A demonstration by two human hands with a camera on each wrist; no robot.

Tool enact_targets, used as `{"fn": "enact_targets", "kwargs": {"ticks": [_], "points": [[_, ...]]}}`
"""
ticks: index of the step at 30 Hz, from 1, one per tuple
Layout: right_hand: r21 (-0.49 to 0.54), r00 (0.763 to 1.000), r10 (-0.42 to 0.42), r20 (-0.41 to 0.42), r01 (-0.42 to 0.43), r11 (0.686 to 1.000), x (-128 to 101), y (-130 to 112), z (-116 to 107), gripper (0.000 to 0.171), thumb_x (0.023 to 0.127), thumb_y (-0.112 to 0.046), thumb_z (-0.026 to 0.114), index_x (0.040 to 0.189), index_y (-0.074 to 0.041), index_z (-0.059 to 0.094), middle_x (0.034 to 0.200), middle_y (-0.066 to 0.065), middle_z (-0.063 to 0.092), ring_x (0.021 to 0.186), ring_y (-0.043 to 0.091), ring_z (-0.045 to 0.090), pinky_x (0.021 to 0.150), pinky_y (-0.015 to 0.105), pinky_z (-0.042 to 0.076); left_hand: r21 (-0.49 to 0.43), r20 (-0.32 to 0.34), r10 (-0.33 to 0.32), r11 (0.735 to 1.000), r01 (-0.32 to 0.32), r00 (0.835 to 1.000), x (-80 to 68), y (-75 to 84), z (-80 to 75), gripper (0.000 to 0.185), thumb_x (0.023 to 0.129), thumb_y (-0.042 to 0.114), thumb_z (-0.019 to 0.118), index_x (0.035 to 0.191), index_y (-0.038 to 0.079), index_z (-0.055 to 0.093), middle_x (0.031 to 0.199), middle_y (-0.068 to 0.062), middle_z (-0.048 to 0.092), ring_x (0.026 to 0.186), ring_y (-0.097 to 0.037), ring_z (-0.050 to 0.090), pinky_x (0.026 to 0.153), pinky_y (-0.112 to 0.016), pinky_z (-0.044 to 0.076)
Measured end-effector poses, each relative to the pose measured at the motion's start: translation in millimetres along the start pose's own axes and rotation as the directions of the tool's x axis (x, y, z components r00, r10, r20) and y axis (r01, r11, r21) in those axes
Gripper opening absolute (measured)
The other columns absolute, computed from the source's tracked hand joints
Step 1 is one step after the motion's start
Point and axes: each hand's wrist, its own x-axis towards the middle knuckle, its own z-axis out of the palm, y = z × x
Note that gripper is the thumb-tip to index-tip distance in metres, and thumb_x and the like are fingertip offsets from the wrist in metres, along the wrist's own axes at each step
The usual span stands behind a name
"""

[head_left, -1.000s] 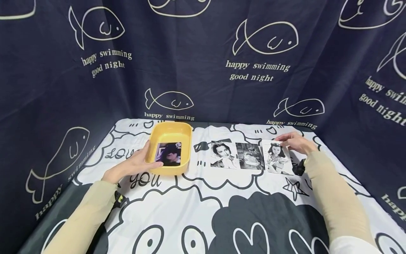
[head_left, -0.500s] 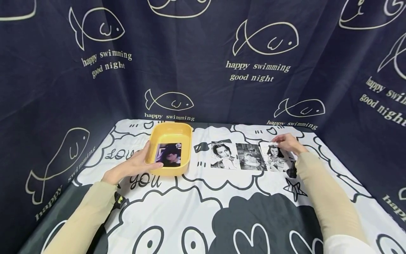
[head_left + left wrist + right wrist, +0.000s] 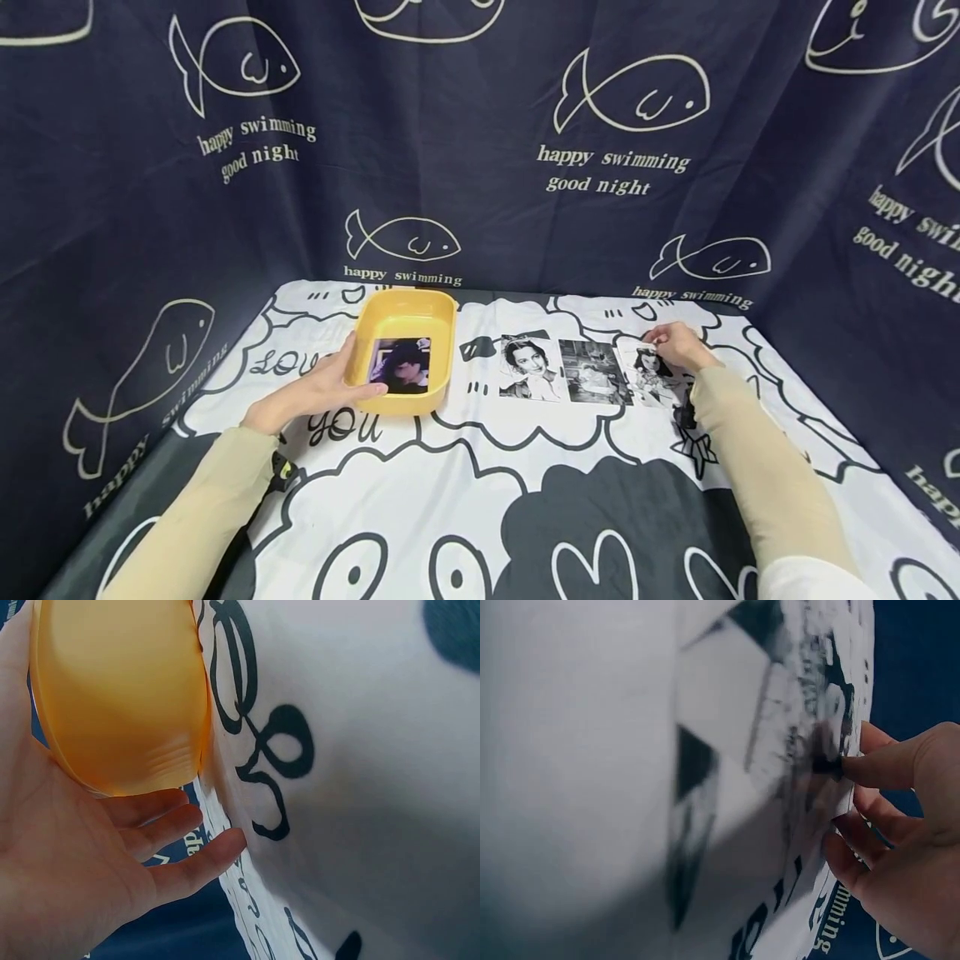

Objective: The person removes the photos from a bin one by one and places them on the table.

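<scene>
On the left, a yellow tray (image 3: 405,306) holds a purple-toned photo card (image 3: 403,367). My left hand (image 3: 313,392) grips the tray's near-left corner, thumb over the rim; in the left wrist view, several fingers spread beside the tray's outer wall (image 3: 124,697). Right of the tray, black-and-white photo cards lie in a row: a woman's portrait (image 3: 529,371), a darker scene (image 3: 596,375), and a long-haired woman (image 3: 649,377). My right hand (image 3: 681,345) pinches the top right of that last photo card, seen blurred and at a slant in the right wrist view (image 3: 799,697).
A white cloth (image 3: 442,483) with black doodles covers the table. Dark blue curtains (image 3: 480,150) printed with fish and lettering stand behind and at both sides. A dark band with a device sits at each wrist.
My right hand has brought the rightmost photo card leftward, its edge now near or against the middle card, and laid it flatter. The left hand and tray stay put.
</scene>
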Motion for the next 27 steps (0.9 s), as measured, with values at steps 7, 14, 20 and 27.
{"fn": "enact_targets", "kwargs": {"ticks": [7, 14, 20, 27], "points": [[-0.079, 0.999, -0.025, -0.045, 0.021, 0.997, -1.6, -7.0, 2.6, 0.032, 0.075, 0.001, 0.051, 0.104, 0.003, 0.064, 0.089, 0.019, 0.059, 0.091, 0.039, 0.05, 0.081, 0.05, 0.041, 0.0, -0.013, 0.008, 1.0, -0.008, 1.0, -0.2, 3.3, 1.0, 0.112, 0.081, 0.054, 0.071, 0.156, 0.013, -0.003, 0.147, -0.027, 0.04, 0.131, -0.044, 0.045, 0.107, -0.062, 0.035], [0.195, 0.989, -0.134, -0.059, 0.144, 0.97, 10.7, -54.5, -2.7, 0.031, 0.089, 0.002, 0.05, 0.118, 0.008, 0.059, 0.106, 0.03, 0.063, 0.078, 0.018, 0.06, 0.064, 0.024, 0.05, -0.003, -0.016, 0.007, 1.0, -0.007, 1.0, -1.6, 4.3, -0.1, 0.112, 0.081, 0.053, 0.071, 0.156, 0.013, -0.002, 0.146, -0.027, 0.041, 0.13, -0.044, 0.045, 0.106, -0.063, 0.035], [0.578, 0.977, -0.21, 0.043, 0.147, 0.802, 26.7, -111.0, -2.4, 0.037, 0.096, -0.001, 0.054, 0.131, 0.011, 0.049, 0.089, -0.004, 0.065, 0.075, 0.005, 0.061, 0.068, 0.025, 0.055, -0.004, -0.012, -0.006, 1.0, 0.006, 1.0, 0.6, 0.5, 0.3, 0.114, 0.08, 0.055, 0.071, 0.156, 0.015, -0.004, 0.147, -0.026, 0.041, 0.131, -0.042, 0.045, 0.108, -0.061, 0.034], [0.71, 0.947, -0.308, 0.088, 0.157, 0.686, 41.6, -172.5, 12.7, 0.036, 0.095, 0.0, 0.055, 0.13, 0.004, 0.052, 0.09, -0.006, 0.067, 0.076, 0.005, 0.063, 0.069, 0.021, 0.054, -0.008, -0.013, -0.003, 1.0, 0.003, 1.0, -0.8, 0.0, -0.6, 0.114, 0.08, 0.054, 0.071, 0.156, 0.013, -0.004, 0.145, -0.027, 0.043, 0.13, -0.042, 0.046, 0.107, -0.061, 0.035]]}}
